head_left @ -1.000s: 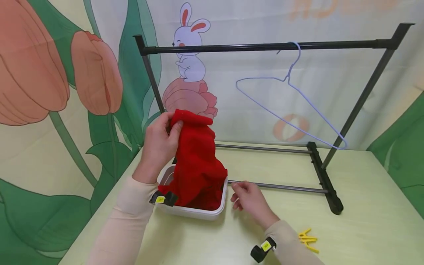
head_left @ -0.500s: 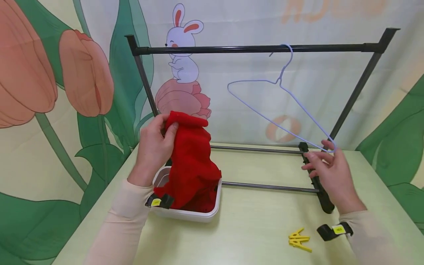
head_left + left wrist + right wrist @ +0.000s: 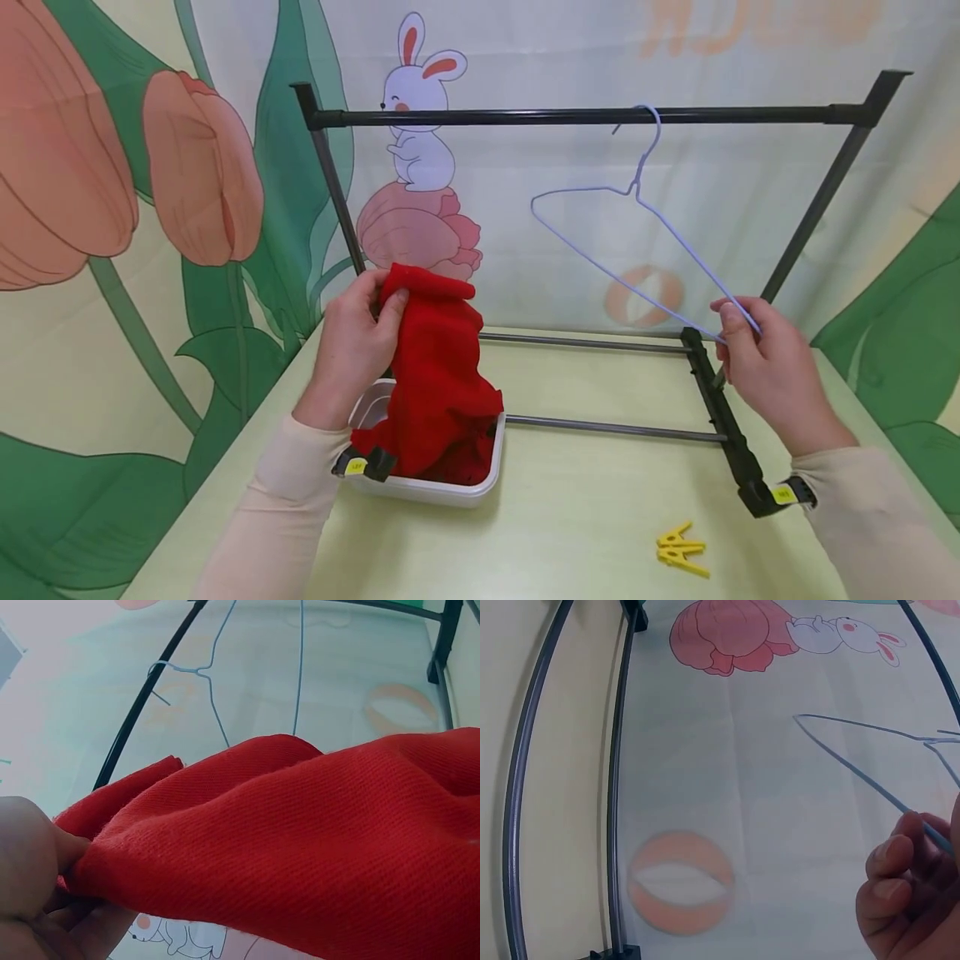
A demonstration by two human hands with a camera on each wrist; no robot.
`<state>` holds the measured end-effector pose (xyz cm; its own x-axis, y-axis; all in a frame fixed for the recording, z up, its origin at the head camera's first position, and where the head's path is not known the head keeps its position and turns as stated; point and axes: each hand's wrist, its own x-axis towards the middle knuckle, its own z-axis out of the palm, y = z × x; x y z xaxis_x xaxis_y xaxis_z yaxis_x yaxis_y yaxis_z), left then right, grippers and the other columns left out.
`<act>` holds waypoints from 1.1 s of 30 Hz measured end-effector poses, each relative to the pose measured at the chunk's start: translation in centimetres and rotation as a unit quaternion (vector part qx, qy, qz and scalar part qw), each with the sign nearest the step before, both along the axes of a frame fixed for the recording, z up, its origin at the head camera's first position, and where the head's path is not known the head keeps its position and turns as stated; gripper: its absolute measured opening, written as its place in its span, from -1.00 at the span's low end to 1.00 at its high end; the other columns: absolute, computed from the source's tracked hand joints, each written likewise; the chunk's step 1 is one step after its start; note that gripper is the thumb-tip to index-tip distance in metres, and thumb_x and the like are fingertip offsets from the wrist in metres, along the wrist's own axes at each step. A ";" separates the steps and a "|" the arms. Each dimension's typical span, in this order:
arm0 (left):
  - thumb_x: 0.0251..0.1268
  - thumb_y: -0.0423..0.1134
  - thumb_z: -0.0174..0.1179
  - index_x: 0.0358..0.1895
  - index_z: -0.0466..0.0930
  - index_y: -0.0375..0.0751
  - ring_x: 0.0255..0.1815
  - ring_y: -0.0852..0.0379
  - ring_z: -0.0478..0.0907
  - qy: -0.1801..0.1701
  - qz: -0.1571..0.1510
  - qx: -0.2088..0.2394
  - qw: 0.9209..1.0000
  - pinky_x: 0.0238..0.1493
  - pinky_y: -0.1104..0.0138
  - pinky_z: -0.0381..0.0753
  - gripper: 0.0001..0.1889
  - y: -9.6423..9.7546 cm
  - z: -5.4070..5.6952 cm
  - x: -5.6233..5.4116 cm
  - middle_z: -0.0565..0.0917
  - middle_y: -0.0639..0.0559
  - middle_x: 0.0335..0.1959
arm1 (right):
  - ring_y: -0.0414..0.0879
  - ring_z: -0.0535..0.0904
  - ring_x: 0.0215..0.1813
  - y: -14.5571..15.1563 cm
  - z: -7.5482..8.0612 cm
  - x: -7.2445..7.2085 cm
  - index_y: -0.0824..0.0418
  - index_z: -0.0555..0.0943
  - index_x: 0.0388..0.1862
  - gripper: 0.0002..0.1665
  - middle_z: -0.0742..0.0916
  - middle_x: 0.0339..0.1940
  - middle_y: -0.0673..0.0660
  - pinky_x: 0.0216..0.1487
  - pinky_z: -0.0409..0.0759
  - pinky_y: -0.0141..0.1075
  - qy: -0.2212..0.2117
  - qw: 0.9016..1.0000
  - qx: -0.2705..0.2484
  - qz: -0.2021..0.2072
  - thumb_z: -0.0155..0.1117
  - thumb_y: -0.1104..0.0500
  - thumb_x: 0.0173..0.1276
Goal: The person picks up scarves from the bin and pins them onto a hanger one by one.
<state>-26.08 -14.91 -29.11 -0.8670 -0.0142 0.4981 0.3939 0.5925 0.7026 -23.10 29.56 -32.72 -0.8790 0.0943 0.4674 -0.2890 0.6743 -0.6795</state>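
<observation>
My left hand (image 3: 356, 350) pinches the top edge of a red knit cloth (image 3: 435, 375), thumb in front, and holds it up. The cloth hangs down into a white plastic basin (image 3: 457, 493), its lower part bunched inside. In the left wrist view the cloth (image 3: 300, 840) fills much of the picture, its ribbing plain. My right hand (image 3: 776, 367) grips the lower right corner of a light purple clothes hanger (image 3: 585, 252). The hanger's hook goes over the top bar of a black rack (image 3: 480, 117). In the right wrist view curled fingers (image 3: 892, 859) close round the hanger's wire.
Two yellow clothespins (image 3: 681, 552) lie on the pale table (image 3: 570, 517) at front right. The rack's lower rails (image 3: 615, 428) run behind the basin, ending in a black foot (image 3: 720, 417) under my right hand. A printed curtain (image 3: 525, 50) hangs behind.
My right hand has moved from beside the basin up and right to the hanger's corner and has taken hold of it. My left hand still holds up the cloth.
</observation>
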 end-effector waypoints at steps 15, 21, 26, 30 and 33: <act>0.63 -0.27 0.22 0.40 0.52 -0.27 -0.01 -0.21 0.76 0.039 -0.010 0.005 0.999 0.00 -0.12 0.84 -0.61 0.1 0.1 -0.1 0.76 -0.27 0.17 | -0.35 0.48 -0.59 -0.1 1.5 1.5 0.18 0.71 0.07 -0.64 0.58 -0.62 -0.23 -0.53 0.39 -0.44 0.115 0.992 -0.031 -0.040 0.01 0.03 0.78; 0.62 -0.30 0.23 0.38 0.53 -0.32 -0.10 -0.18 0.75 0.078 -0.022 0.011 0.997 -0.02 -0.10 0.85 -0.62 0.2 0.7 -0.2 0.78 -0.28 0.10 | -0.29 0.56 -0.60 0.2 1.0 3.3 0.04 0.70 0.05 -0.73 0.66 -0.58 -0.17 -0.50 0.54 -0.51 0.110 0.991 -0.071 -0.024 0.02 0.11 0.78; 0.61 -0.33 0.23 0.34 0.56 -0.37 -0.18 -0.12 0.73 0.124 -0.036 0.017 0.991 -0.07 0.05 0.84 -0.64 0.3 1.5 -0.2 0.79 -0.29 0.02 | -0.22 0.67 -0.57 -0.6 -0.6 4.6 0.19 0.68 0.05 -0.69 0.75 -0.52 -0.09 -0.50 0.64 -0.43 0.096 0.991 -0.095 0.017 -0.04 0.15 0.80; 0.62 -0.33 0.23 0.33 0.57 -0.38 -0.19 -0.09 0.73 0.151 -0.034 0.022 0.988 -0.11 0.33 0.74 -0.64 0.5 2.4 -0.2 0.80 -0.28 0.01 | -0.19 0.69 -0.54 -1.8 -2.2 5.1 0.29 0.65 0.05 -0.67 0.76 -0.50 -0.06 -0.50 0.66 -0.39 0.075 0.992 -0.090 0.053 -0.06 0.19 0.80; 0.61 -0.32 0.24 0.34 0.57 -0.37 -0.16 -0.08 0.75 0.165 -0.034 0.028 0.985 -0.09 0.32 0.75 -0.63 0.8 3.1 -0.1 0.80 -0.26 0.04 | -0.17 0.70 -0.53 -2.7 -3.2 5.4 0.33 0.64 0.06 -0.68 0.76 -0.50 -0.04 -0.48 0.68 -0.38 0.055 0.992 -0.092 0.074 -0.05 0.20 0.80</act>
